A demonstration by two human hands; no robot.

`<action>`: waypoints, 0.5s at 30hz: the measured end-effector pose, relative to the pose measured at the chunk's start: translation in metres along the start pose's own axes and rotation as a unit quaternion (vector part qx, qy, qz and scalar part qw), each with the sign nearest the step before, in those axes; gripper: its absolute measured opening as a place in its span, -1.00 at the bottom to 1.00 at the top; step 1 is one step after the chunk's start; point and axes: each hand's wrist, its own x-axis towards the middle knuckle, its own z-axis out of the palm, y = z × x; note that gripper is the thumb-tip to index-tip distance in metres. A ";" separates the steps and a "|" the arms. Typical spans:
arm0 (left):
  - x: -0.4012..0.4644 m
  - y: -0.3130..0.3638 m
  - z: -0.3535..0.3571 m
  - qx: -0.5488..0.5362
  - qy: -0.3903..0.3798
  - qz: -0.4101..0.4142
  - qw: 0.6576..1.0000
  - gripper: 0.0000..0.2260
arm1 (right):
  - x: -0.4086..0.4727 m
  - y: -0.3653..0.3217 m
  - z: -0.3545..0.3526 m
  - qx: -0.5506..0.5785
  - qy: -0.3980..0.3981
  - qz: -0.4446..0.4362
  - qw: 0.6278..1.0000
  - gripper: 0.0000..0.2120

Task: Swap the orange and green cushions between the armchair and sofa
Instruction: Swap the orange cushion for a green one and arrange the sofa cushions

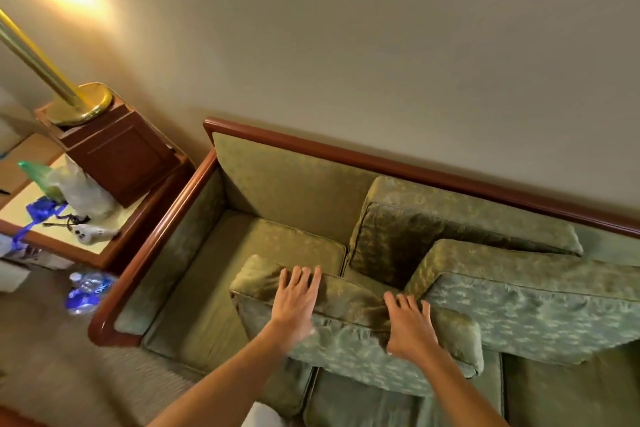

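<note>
Both flat, spread hands, left hand (294,302) and right hand (410,328), on green cushion (346,333) top edge.

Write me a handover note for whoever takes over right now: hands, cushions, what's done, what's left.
Left hand: flat, fingers straight, resting on the top edge of the front green cushion. No grip.
Right hand: same, flat on that cushion.
That cushion stands on edge at the front of the sofa. Two more green cushions lie on the sofa: one against the backrest, one on the right.
No orange cushion or armchair in view, so swap progress cannot be judged.
</note>
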 end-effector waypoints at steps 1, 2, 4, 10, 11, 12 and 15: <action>0.003 -0.002 0.000 -0.004 0.011 0.007 1.000 0.12 | -0.001 -0.001 0.002 0.013 0.010 0.009 1.000 -0.12; 0.007 -0.007 -0.001 -0.004 0.015 0.026 1.000 0.06 | -0.002 -0.003 0.002 0.026 0.011 0.021 0.999 -0.15; 0.016 -0.025 0.001 -0.016 0.033 0.072 0.997 -0.04 | -0.004 -0.011 -0.002 0.056 0.020 0.039 0.997 -0.22; 0.032 -0.101 -0.026 -0.068 0.037 0.115 0.990 -0.18 | 0.009 -0.064 -0.056 0.087 0.075 0.031 0.993 -0.42; 0.035 -0.119 -0.034 -0.073 0.043 0.112 0.990 -0.18 | 0.014 -0.077 -0.070 0.086 0.084 0.024 0.992 -0.41; 0.040 -0.140 -0.043 -0.082 0.049 0.111 0.989 -0.17 | 0.023 -0.092 -0.085 0.082 0.096 0.018 0.992 -0.40; 0.056 -0.192 -0.079 -0.087 0.088 0.105 0.987 -0.15 | 0.049 -0.123 -0.126 0.080 0.140 -0.001 0.987 -0.40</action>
